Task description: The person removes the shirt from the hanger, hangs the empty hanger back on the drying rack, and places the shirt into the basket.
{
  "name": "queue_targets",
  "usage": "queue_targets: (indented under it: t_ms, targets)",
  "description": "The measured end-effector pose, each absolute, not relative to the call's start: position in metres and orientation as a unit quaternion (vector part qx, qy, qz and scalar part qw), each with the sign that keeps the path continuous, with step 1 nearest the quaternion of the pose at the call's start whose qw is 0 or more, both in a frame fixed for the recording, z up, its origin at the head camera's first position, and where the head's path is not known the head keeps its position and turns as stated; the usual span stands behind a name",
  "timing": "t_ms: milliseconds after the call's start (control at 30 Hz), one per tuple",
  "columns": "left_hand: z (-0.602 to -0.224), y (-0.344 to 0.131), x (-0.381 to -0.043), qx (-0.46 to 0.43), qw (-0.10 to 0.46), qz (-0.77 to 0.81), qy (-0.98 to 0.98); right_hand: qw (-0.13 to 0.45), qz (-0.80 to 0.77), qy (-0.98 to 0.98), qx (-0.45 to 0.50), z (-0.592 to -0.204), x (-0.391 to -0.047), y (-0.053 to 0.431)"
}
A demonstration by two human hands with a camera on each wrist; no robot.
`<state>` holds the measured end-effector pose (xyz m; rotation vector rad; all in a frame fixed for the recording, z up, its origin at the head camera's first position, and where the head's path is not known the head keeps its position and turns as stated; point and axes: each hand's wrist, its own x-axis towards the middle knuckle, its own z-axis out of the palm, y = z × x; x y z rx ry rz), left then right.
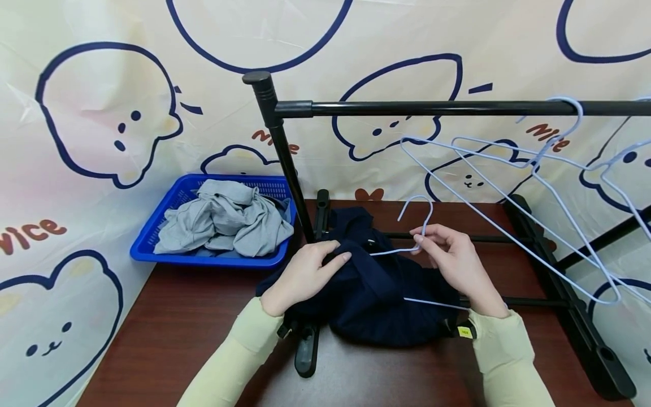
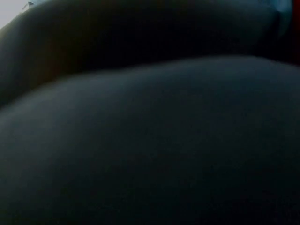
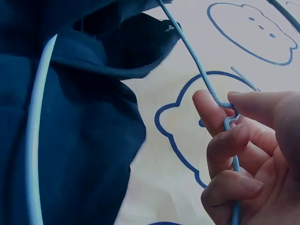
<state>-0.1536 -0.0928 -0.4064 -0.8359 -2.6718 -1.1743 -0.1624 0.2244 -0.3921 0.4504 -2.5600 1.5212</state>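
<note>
A dark navy garment (image 1: pixel 376 294) lies bunched over the table, in front of the rack's near-left foot. My left hand (image 1: pixel 305 274) grips it at its upper left, thumb on top and the other fingers partly hidden by cloth. Beneath the hook of a pale blue wire hanger (image 1: pixel 424 217), my right hand (image 1: pixel 455 260) pinches the twisted neck. One arm of this hanger runs left into the garment, and its lower bar also passes under the cloth. The right wrist view shows thumb and fingers round the hanger's neck (image 3: pixel 229 117). Dark, blurred cloth (image 2: pixel 150 140) fills the left wrist view.
A blue plastic basket (image 1: pixel 203 261) with crumpled light grey clothes (image 1: pixel 229 217) stands at the back left. Over the table runs a black rack's rail (image 1: pixel 376 108), where pale blue hangers (image 1: pixel 546 152) hang at the right. The rack's right foot (image 1: pixel 585 339) edges the table (image 1: pixel 193 328).
</note>
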Motion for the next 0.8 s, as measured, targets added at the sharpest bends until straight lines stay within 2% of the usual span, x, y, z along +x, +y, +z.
queue_targets:
  t_ms: [433, 800]
  targets:
    - [-0.401, -0.123, -0.16, -0.223, 0.059, -0.406, -0.884, 0.039, 0.528, -0.841, 0.11, -0.401, -0.166, 0.27]
    - [-0.393, -0.122, -0.162, -0.215, 0.143, -0.439, -0.861, 0.026, 0.519, -0.852, 0.061, -0.411, -0.167, 0.29]
